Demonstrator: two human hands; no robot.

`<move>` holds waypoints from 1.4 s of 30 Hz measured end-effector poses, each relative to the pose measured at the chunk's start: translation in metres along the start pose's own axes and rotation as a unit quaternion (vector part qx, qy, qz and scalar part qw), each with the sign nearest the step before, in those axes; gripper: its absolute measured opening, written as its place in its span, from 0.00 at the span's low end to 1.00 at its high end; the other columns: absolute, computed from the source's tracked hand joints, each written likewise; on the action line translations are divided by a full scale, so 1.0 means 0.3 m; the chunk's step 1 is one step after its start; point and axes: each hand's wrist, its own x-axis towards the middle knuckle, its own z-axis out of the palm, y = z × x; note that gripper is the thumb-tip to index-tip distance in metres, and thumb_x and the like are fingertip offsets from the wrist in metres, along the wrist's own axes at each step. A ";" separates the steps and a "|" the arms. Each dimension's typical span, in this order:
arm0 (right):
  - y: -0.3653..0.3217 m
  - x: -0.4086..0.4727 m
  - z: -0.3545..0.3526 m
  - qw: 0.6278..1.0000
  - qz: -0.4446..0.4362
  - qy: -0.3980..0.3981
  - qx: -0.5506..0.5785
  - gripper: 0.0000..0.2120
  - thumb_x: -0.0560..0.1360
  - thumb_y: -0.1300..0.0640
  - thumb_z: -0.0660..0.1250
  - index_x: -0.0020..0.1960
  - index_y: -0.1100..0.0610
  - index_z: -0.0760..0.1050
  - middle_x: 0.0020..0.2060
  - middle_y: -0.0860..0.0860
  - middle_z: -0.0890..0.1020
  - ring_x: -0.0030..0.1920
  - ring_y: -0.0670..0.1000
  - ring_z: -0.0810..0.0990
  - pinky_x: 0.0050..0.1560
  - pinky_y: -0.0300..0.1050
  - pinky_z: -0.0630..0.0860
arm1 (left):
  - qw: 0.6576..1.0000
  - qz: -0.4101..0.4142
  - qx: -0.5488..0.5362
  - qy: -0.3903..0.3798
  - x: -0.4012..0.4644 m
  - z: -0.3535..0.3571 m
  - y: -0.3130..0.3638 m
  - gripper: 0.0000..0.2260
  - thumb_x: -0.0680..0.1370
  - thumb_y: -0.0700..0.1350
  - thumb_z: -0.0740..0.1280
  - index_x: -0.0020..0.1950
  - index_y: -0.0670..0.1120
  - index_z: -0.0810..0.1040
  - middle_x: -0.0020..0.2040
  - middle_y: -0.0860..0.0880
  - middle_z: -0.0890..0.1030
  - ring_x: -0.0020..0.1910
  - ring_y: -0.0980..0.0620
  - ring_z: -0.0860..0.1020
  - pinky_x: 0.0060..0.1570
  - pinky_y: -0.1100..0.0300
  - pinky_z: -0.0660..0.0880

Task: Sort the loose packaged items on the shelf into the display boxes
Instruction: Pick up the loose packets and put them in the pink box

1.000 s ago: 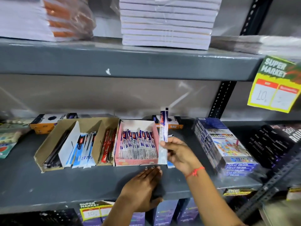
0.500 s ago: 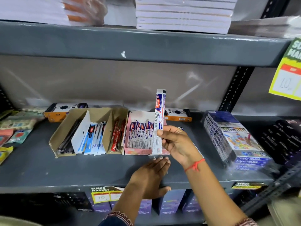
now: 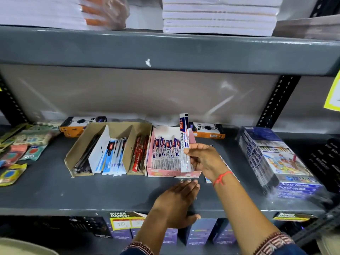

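My right hand [image 3: 204,159] grips a long white and blue pen packet [image 3: 184,138], held upright over the right side of the pink display box [image 3: 173,173]. That box holds several matching packets. My left hand [image 3: 176,203] lies flat on the grey shelf [image 3: 46,190] just in front of the pink box, fingers together and holding nothing. Left of the pink box stands a brown cardboard display box [image 3: 73,159] with dark pens, blue and white packets and red packets in its compartments. A loose packet [image 3: 207,179] shows partly under my right wrist.
Two orange and black boxes [image 3: 77,126] [image 3: 209,132] lie at the back. A wrapped stack of blue colour boxes [image 3: 276,159] sits at the right, dark boxes beyond it. Loose green and yellow packets [image 3: 22,144] lie at the left. The upper shelf [image 3: 165,50] hangs overhead.
My right hand has carried the packet left and down, from beside the pink box to over its right side. My left hand has stayed flat on the shelf.
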 end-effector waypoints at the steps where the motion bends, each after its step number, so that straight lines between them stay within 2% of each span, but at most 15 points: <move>1: -0.002 0.018 0.008 1.000 0.001 0.008 -0.027 0.08 0.71 0.71 0.67 0.40 0.60 0.76 0.35 0.55 0.78 0.30 0.47 0.73 0.28 0.32 0.71 | 1.000 0.003 -0.005 0.001 -0.001 -0.001 0.002 0.36 0.77 0.61 0.56 0.75 0.45 0.42 0.77 0.47 0.45 0.75 0.49 0.44 0.71 0.55 0.42; 7: 0.012 0.162 0.090 0.980 0.019 0.053 -0.191 0.15 0.70 0.74 0.67 0.34 0.57 0.69 0.30 0.55 0.74 0.28 0.50 0.71 0.26 0.38 0.70 | 0.999 0.013 -0.035 0.018 -0.005 -0.016 0.001 0.35 0.77 0.58 0.59 0.75 0.42 0.47 0.77 0.43 0.49 0.75 0.46 0.47 0.71 0.54 0.40; 10: 0.066 0.225 0.109 0.944 0.014 0.083 -0.318 0.12 0.71 0.71 0.67 0.34 0.58 0.71 0.41 0.60 0.79 0.42 0.55 0.76 0.49 0.49 0.78 | 0.999 0.015 -0.043 0.024 -0.005 -0.026 0.003 0.34 0.77 0.56 0.60 0.75 0.41 0.51 0.76 0.41 0.53 0.74 0.45 0.49 0.72 0.54 0.41; 12: 0.095 0.242 0.115 0.928 0.014 0.083 -0.364 0.02 0.70 0.69 0.69 0.43 0.66 0.78 0.45 0.64 0.82 0.45 0.55 0.76 0.63 0.51 0.75 | 0.998 0.016 -0.048 0.023 0.000 -0.028 0.004 0.34 0.76 0.55 0.62 0.74 0.40 0.53 0.75 0.39 0.55 0.74 0.44 0.51 0.72 0.54 0.43; 14: 0.114 0.247 0.125 0.914 0.021 0.089 -0.395 0.08 0.70 0.67 0.70 0.49 0.67 0.79 0.47 0.62 0.84 0.46 0.55 0.81 0.62 0.50 0.76 | 0.998 0.016 -0.050 0.024 0.001 -0.027 0.002 0.34 0.75 0.55 0.62 0.73 0.38 0.55 0.74 0.38 0.58 0.74 0.43 0.53 0.72 0.53 0.45; 17: 0.110 0.235 0.134 0.859 0.000 0.069 -0.508 0.05 0.72 0.59 0.69 0.41 0.57 0.74 0.41 0.53 0.83 0.53 0.53 0.82 0.59 0.41 0.71 | 0.998 0.012 -0.046 0.028 0.002 -0.025 -0.004 0.33 0.75 0.56 0.62 0.72 0.38 0.57 0.73 0.38 0.61 0.73 0.43 0.56 0.72 0.54 0.47; 19: 0.108 0.239 0.125 0.844 -0.008 0.065 -0.533 0.11 0.72 0.59 0.68 0.34 0.55 0.69 0.34 0.50 0.77 0.49 0.53 0.80 0.53 0.42 0.73 | 0.999 0.010 -0.044 0.020 0.007 -0.021 -0.005 0.34 0.75 0.57 0.61 0.73 0.39 0.55 0.74 0.40 0.59 0.73 0.44 0.54 0.72 0.55 0.46; 21: 0.093 0.225 0.109 0.838 -0.035 0.076 -0.539 0.11 0.73 0.62 0.64 0.32 0.58 0.69 0.35 0.54 0.80 0.44 0.55 0.81 0.49 0.41 0.74 | 0.999 0.016 -0.048 0.013 0.003 -0.023 -0.004 0.35 0.76 0.59 0.59 0.74 0.41 0.52 0.76 0.42 0.54 0.74 0.46 0.50 0.72 0.55 0.45; 24: 0.045 0.173 0.019 0.857 -0.112 0.197 -0.463 0.09 0.74 0.65 0.59 0.41 0.64 0.77 0.43 0.62 0.83 0.43 0.60 0.81 0.44 0.44 0.75 | 0.999 0.025 -0.019 0.034 -0.002 -0.019 -0.009 0.35 0.73 0.60 0.63 0.73 0.41 0.59 0.74 0.43 0.62 0.72 0.45 0.61 0.70 0.52 0.55; 26: 0.023 0.127 -0.091 0.841 -0.157 0.328 -0.401 0.10 0.73 0.68 0.59 0.50 0.65 0.76 0.51 0.64 0.79 0.51 0.63 0.78 0.50 0.47 0.73 | 0.998 0.008 -0.031 0.049 -0.007 -0.021 -0.005 0.36 0.73 0.60 0.63 0.74 0.43 0.57 0.75 0.45 0.60 0.73 0.46 0.59 0.70 0.54 0.49; 28: 0.027 0.089 -0.209 0.826 -0.108 0.373 -0.409 0.14 0.72 0.69 0.58 0.56 0.65 0.73 0.57 0.66 0.75 0.58 0.65 0.74 0.57 0.50 0.71 | 0.998 0.003 -0.039 0.045 -0.009 -0.011 -0.005 0.37 0.75 0.61 0.59 0.75 0.46 0.48 0.77 0.48 0.50 0.75 0.50 0.49 0.69 0.60 0.37; 31: 0.076 0.068 -0.315 0.798 0.053 0.305 -0.517 0.18 0.73 0.64 0.59 0.62 0.65 0.72 0.63 0.66 0.74 0.65 0.65 0.71 0.63 0.53 0.70 | 0.999 0.000 -0.019 0.037 -0.009 0.000 -0.006 0.36 0.75 0.63 0.56 0.75 0.48 0.44 0.77 0.49 0.46 0.75 0.51 0.45 0.67 0.61 0.32; 35: 0.091 0.069 -0.347 0.817 0.058 0.270 -0.506 0.16 0.73 0.67 0.58 0.58 0.68 0.75 0.58 0.66 0.79 0.59 0.64 0.78 0.57 0.50 0.75 | 1.000 0.000 -0.007 0.026 -0.010 -0.001 -0.002 0.36 0.76 0.64 0.54 0.75 0.48 0.43 0.77 0.50 0.45 0.75 0.51 0.43 0.62 0.62 0.26; 38: 0.087 0.085 -0.360 0.836 0.052 0.264 -0.479 0.12 0.72 0.69 0.58 0.51 0.68 0.78 0.52 0.66 0.82 0.52 0.63 0.81 0.51 0.49 0.77 | 1.000 -0.003 -0.011 0.029 -0.008 -0.002 -0.004 0.36 0.76 0.64 0.54 0.75 0.48 0.43 0.77 0.50 0.44 0.75 0.52 0.42 0.66 0.61 0.30; 42: 0.077 0.078 -0.376 0.906 0.042 0.273 -0.321 0.04 0.71 0.69 0.66 0.39 0.62 0.78 0.41 0.60 0.81 0.37 0.54 0.79 0.32 0.40 0.76 | 1.000 0.001 -0.004 0.024 -0.007 0.001 -0.002 0.36 0.76 0.64 0.52 0.75 0.48 0.42 0.77 0.50 0.43 0.74 0.53 0.41 0.68 0.61 0.34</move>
